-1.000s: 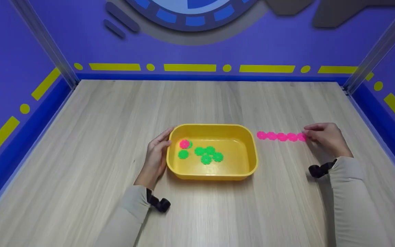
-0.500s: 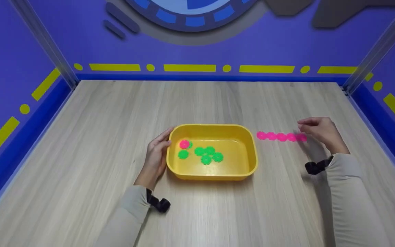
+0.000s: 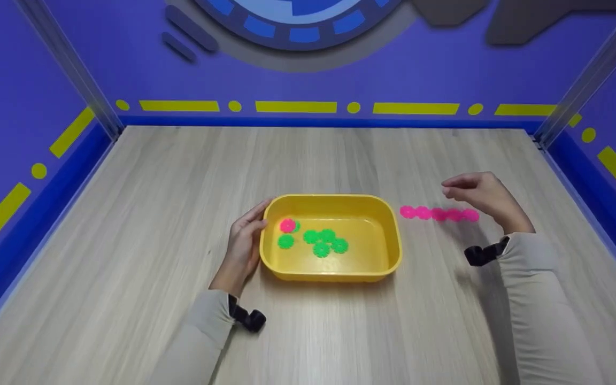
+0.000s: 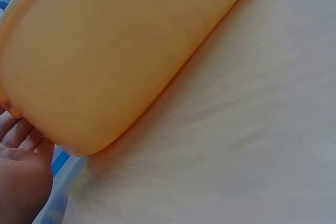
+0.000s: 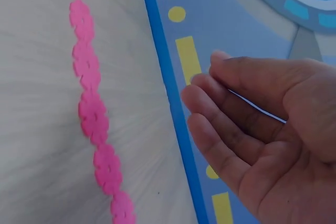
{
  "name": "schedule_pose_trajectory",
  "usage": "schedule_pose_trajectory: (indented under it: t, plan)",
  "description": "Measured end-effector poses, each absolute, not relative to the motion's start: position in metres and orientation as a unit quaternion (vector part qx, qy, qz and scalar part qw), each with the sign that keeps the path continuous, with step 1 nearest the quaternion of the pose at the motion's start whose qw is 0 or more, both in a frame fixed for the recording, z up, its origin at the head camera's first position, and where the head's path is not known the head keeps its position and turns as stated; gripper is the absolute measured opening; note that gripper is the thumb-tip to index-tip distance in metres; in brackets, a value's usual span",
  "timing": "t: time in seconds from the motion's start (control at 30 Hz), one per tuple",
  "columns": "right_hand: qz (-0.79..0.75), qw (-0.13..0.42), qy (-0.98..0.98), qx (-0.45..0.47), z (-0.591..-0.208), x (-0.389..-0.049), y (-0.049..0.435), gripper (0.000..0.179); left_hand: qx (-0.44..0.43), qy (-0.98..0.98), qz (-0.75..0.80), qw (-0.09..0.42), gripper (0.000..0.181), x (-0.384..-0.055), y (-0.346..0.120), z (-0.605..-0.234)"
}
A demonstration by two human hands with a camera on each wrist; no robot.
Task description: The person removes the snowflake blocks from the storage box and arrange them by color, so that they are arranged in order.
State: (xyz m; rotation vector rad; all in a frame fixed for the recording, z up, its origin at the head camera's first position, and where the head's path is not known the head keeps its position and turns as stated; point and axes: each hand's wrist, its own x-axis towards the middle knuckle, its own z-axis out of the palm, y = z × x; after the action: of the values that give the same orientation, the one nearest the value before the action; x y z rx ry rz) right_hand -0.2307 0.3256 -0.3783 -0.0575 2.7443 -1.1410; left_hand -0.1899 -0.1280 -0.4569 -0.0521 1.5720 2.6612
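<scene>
A yellow plastic tub (image 3: 331, 275) stands on the table with several green flower-shaped discs (image 3: 322, 249) and a pink one (image 3: 287, 225) inside. My left hand (image 3: 240, 246) holds its left end, thumb at the rim and fingers along the outer wall. In the left wrist view the tub's wall (image 4: 100, 66) hides the fingertips. To the right of the tub lies a row of pink flower-shaped discs (image 3: 438, 214), joined end to end. Above this row hovers my right hand (image 3: 487, 198), fingers loosely bent. Nothing shows between its thumb and fingers in the right wrist view.
The wooden table (image 3: 153, 214) is bounded by a purple-blue back wall (image 3: 297, 85) and side walls, with yellow markings. A black wrist camera (image 3: 252, 321) sits on the left wrist and another (image 3: 482, 255) on the right.
My right hand has left the right end of the pink row, rising and moving left and away over it. The left hand and tub have stayed in place.
</scene>
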Motion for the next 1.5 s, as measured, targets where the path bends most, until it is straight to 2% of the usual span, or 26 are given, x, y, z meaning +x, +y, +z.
schedule_pose_trajectory:
  t: [0.17,0.73,1.13,1.5]
  plan:
    - [-0.367,0.095,0.924,-0.039,-0.371,-0.233,0.312,0.054,-0.021,0.511,0.859,0.027,0.053,-0.190,-0.128,-0.457]
    - [-0.351,0.092,0.921,-0.141,-0.356,-0.237,0.267,0.037,-0.017,0.514,0.857,0.024,0.053,-0.190,-0.128,-0.457]
    - [-0.372,0.139,0.898,-0.189,-0.340,-0.239,0.228,0.032,-0.016,0.517,0.856,0.023,0.053,-0.189,-0.128,-0.457]
    - [-0.318,0.167,0.898,-0.254,-0.335,-0.243,0.185,0.029,-0.023,0.514,0.857,0.021,0.053,-0.190,-0.128,-0.457]
